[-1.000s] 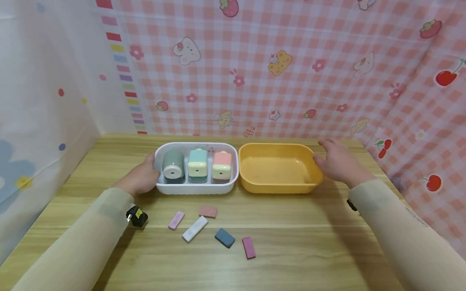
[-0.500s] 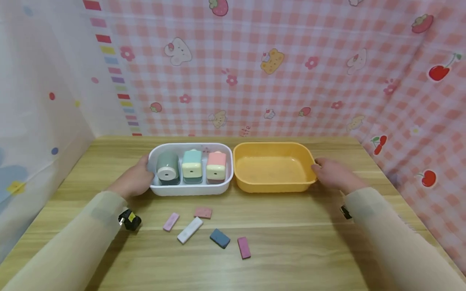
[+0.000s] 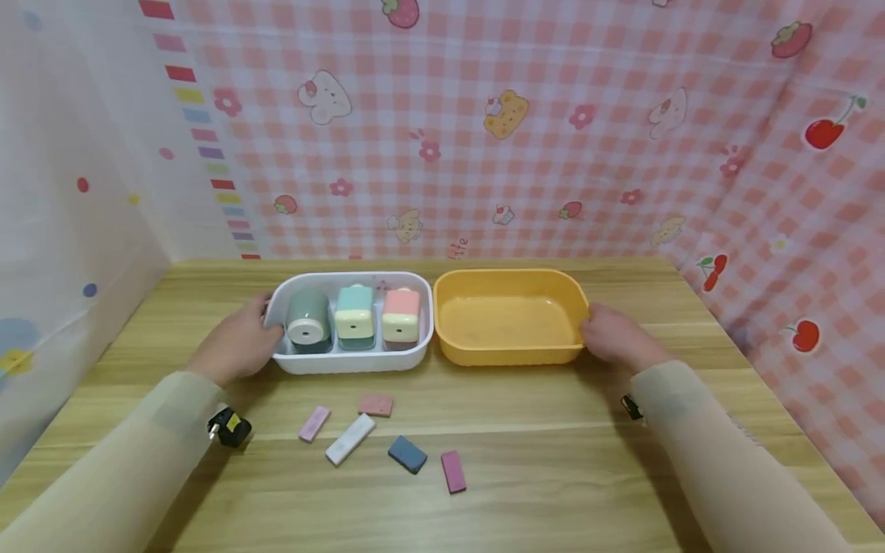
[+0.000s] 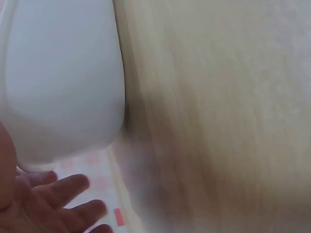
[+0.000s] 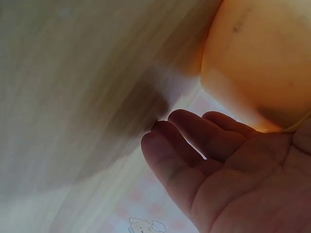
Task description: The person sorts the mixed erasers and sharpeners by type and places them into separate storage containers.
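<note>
In the head view, my left hand [image 3: 237, 342] grips the left end of a white plastic tray [image 3: 346, 362]. Its thumb is by the rim, and the other fingers spread past the outer end in the left wrist view. Inside stand three pencil sharpeners: a round green one [image 3: 308, 315], a mint and cream one [image 3: 356, 311] and a pink and cream one [image 3: 401, 313]. At the right end of a yellow tray [image 3: 508, 355], my right hand [image 3: 622, 336] holds the rim, its thumb hidden in the right wrist view. No objects are visible in the yellow tray.
Several small erasers lie in front of the trays: lilac [image 3: 315, 424], white [image 3: 350, 439], salmon pink [image 3: 376, 405], dark blue [image 3: 407, 454] and magenta [image 3: 453, 471]. Patterned cloth [image 3: 442, 184] bounds the wooden table [image 3: 567, 476] at the back and sides.
My right hand has closed in on the yellow tray's right rim. My left hand stays at the white tray. The whole head view has shifted a little, carrying everything leftward.
</note>
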`<move>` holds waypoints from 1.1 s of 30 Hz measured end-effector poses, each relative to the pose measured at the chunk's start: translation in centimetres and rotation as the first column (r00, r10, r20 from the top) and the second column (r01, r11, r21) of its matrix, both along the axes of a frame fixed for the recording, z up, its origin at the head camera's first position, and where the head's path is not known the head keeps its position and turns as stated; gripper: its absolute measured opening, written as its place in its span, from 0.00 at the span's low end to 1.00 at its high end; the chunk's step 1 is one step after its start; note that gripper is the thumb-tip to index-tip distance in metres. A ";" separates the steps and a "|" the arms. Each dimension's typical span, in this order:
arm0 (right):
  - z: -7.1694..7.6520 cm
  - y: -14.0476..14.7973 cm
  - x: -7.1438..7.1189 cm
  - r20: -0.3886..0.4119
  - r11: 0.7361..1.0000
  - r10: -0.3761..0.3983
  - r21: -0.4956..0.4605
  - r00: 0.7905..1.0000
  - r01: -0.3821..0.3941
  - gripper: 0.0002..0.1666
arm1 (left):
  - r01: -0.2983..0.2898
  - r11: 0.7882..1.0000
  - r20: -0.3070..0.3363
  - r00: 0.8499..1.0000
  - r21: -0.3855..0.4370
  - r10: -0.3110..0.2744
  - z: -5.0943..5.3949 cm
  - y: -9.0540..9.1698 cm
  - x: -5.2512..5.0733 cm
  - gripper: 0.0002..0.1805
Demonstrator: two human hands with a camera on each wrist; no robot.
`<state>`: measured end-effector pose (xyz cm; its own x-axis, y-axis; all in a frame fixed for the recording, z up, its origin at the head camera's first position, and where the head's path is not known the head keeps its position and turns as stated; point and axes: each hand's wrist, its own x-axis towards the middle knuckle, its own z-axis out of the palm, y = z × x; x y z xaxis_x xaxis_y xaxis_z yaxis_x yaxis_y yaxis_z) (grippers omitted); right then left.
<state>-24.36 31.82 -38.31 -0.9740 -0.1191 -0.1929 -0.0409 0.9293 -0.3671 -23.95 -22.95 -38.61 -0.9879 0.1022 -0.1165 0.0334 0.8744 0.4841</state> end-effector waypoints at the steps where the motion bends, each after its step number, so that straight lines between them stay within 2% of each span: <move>1: 0.0 -0.1 0.0 0.003 1.000 -0.004 -0.004 1.000 0.004 0.33 | -0.006 1.000 -0.021 1.000 -0.006 0.006 0.1 0.0 0.1 0.38; 4: -0.1 -0.1 0.0 0.013 1.000 -0.019 -0.012 1.000 0.019 0.34 | -0.030 0.999 -0.095 0.995 -0.012 0.029 0.7 0.4 0.5 0.39; 7: 0.0 -0.2 -0.1 0.023 0.999 -0.030 -0.016 0.999 0.030 0.34 | -0.040 0.999 -0.213 0.976 -0.001 0.039 1.8 1.2 1.2 0.38; 8: 0.0 -0.2 -0.1 0.028 0.999 -0.035 -0.018 0.999 0.035 0.34 | -0.032 0.999 -0.267 0.963 0.001 0.031 2.3 1.7 1.5 0.37; 9: 0.0 -0.2 -0.1 0.033 0.999 -0.038 -0.019 0.999 0.038 0.34 | -0.011 1.000 -0.329 0.944 -0.001 0.010 2.7 2.3 1.9 0.35; 10: 0.0 -0.2 -0.1 0.036 0.999 -0.041 -0.023 0.998 0.042 0.34 | 0.022 1.000 -0.387 0.922 -0.012 -0.025 3.1 2.9 2.3 0.32; 12: 0.0 -0.1 -0.1 0.038 0.999 -0.040 -0.023 0.998 0.041 0.35 | 0.108 0.993 -0.457 0.881 -0.058 -0.122 3.8 4.2 3.4 0.28; 14: -0.1 -0.2 -0.1 0.037 0.999 -0.039 -0.021 0.999 0.040 0.35 | 0.223 0.965 -0.480 0.838 -0.137 -0.261 4.1 5.5 4.4 0.24; 15: -0.1 -0.2 -0.1 0.035 0.999 -0.037 -0.020 0.999 0.038 0.35 | 0.280 0.943 -0.463 0.821 -0.181 -0.333 4.1 6.0 5.0 0.22; 17: -0.2 -0.2 -0.1 0.035 0.999 -0.036 -0.021 0.999 0.037 0.35 | 0.383 0.885 -0.390 0.796 -0.265 -0.462 4.0 6.8 6.0 0.19; 18: -0.2 -0.3 -0.1 0.038 0.999 -0.039 -0.024 0.999 0.040 0.35 | 0.427 0.853 -0.347 0.784 -0.301 -0.515 3.8 7.0 6.5 0.18; 19: -0.2 -0.3 -0.1 0.039 0.999 -0.040 -0.025 0.998 0.041 0.35 | 0.458 0.827 -0.302 0.778 -0.327 -0.550 3.6 7.1 6.8 0.17; 20: -0.2 -0.3 -0.1 0.038 0.999 -0.039 -0.026 0.999 0.040 0.35 | 0.479 0.806 -0.255 0.779 -0.347 -0.573 3.4 7.2 7.2 0.17; 22: -0.1 -0.3 -0.1 0.040 0.999 -0.040 -0.028 0.998 0.041 0.34 | 0.503 0.783 -0.168 0.792 -0.365 -0.587 3.0 7.2 7.7 0.16; 25: 0.0 -0.3 -0.1 0.032 0.999 -0.036 -0.027 0.999 0.037 0.34 | 0.510 0.775 -0.081 0.814 -0.372 -0.575 2.4 6.9 8.0 0.16; 29: 0.0 -0.3 -0.1 0.025 0.999 -0.039 -0.026 0.999 0.039 0.33 | 0.523 0.767 -0.013 0.823 -0.373 -0.568 1.8 6.3 8.1 0.10; 31: 0.0 -0.3 -0.1 0.026 0.999 -0.040 -0.025 0.999 0.041 0.32 | 0.526 0.769 0.013 0.828 -0.363 -0.561 1.5 6.1 8.1 0.08; 33: 0.1 -0.4 -0.1 0.030 0.999 -0.040 -0.022 0.999 0.040 0.32 | 0.524 0.778 0.029 0.835 -0.346 -0.549 1.2 6.0 8.1 0.10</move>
<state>-24.50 31.46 -38.20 -0.9720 -0.0846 -0.2191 0.0074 0.9215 -0.3884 -15.86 -16.94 -37.44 -0.7909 0.5868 -0.1736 0.5672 0.8094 0.1519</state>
